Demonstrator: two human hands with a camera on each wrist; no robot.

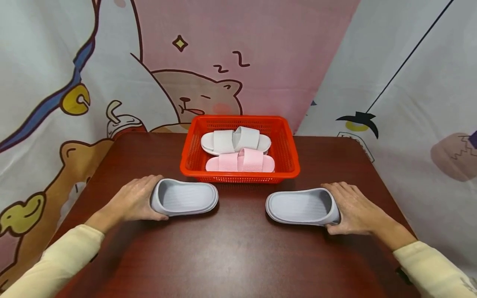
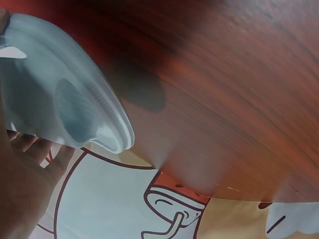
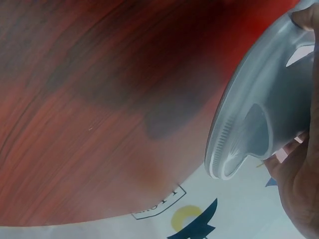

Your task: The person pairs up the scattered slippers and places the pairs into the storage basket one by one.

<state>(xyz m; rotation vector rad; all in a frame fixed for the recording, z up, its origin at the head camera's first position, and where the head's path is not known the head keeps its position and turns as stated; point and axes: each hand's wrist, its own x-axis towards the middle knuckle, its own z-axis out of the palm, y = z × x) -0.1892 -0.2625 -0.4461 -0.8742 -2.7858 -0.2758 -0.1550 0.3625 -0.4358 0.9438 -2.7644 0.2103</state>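
Observation:
My left hand (image 1: 139, 200) grips a light grey slipper (image 1: 188, 196) by its toe end, thumb on the near side and fingers on the far side. A matching grey slipper (image 1: 296, 207) is held the same way by my right hand (image 1: 352, 209). Both soles face down, with the heels pointing toward each other across the middle of the table. In the left wrist view, the slipper's strap side (image 2: 75, 55) shows a side opening, and a shadow lies on the table beside it. The right wrist view shows the other slipper (image 3: 269, 74) likewise, also with a shadow apart from it.
A red plastic basket (image 1: 287, 176) stands at the back of the dark brown table (image 1: 238, 256). Inside lie white slippers (image 1: 223, 140) and, nearer, pink slippers (image 1: 253, 159). A cartoon-print cloth (image 1: 283, 49) hangs behind and along both sides.

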